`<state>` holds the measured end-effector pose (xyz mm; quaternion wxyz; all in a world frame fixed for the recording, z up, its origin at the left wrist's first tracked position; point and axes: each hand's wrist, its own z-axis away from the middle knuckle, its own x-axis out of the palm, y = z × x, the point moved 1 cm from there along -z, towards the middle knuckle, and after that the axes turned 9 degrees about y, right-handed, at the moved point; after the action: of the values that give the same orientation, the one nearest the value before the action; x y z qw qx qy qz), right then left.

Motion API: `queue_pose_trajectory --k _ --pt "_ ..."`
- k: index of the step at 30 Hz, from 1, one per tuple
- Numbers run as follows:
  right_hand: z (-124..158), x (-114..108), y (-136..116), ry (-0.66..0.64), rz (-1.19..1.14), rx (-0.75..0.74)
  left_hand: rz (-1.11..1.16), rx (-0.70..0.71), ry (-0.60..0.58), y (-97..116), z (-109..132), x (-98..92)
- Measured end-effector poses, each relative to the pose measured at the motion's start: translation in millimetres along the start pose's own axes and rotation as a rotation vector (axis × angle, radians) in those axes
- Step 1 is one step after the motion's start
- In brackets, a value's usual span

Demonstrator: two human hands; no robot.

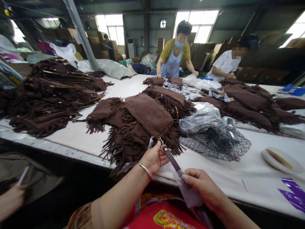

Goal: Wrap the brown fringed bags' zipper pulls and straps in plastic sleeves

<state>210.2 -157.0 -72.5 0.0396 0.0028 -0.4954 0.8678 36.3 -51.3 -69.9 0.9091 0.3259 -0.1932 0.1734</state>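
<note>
My left hand (153,158) holds a gold clasp (161,140) between thumb and fingers at the zipper end of a brown fringed pouch (149,114). A short brown wrist strap (172,159) hangs from that clasp. Its lower end runs into a small clear plastic sleeve (188,192). My right hand (202,183) pinches the sleeve between thumb and fingers, the strap end inside. The pouch lies on top of other fringed pouches at the table edge. A small piece of clear wrap (150,143) sits by the zipper, left of the clasp.
A tall heap of brown fringed pouches (54,92) covers the table's left. More pouches (252,101) lie at the right. A patterned black-and-white bundle (219,140), a tape roll (282,160) and purple plastic (294,192) lie nearby. Two co-workers (175,54) stand across the table.
</note>
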Motion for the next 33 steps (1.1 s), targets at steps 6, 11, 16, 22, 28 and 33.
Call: queue_pose_trajectory --k 6,11,16,22,28,33 --pt "-0.8 -2.1 -0.9 0.035 0.131 -0.072 0.108 0.03 0.071 -12.4 -7.7 7.6" --pt "-23.2 4.2 -11.2 0.174 0.258 -0.174 0.053 0.138 0.077 -14.0 -7.7 3.2" --pt "-51.5 23.1 -38.1 0.242 0.364 -0.33 0.01 0.222 0.128 -15.8 -4.3 2.3" --pt "-72.2 40.8 -52.7 0.251 0.343 -0.38 -0.004 0.274 0.139 -17.0 2.5 2.2" --pt "-90.6 45.4 -56.2 0.277 0.379 -0.425 -0.057 0.251 0.07 -29.6 7.2 -1.0" --pt "-105.1 49.5 -63.6 0.338 0.465 -0.469 -0.099 0.198 0.052 -43.0 6.4 -2.0"
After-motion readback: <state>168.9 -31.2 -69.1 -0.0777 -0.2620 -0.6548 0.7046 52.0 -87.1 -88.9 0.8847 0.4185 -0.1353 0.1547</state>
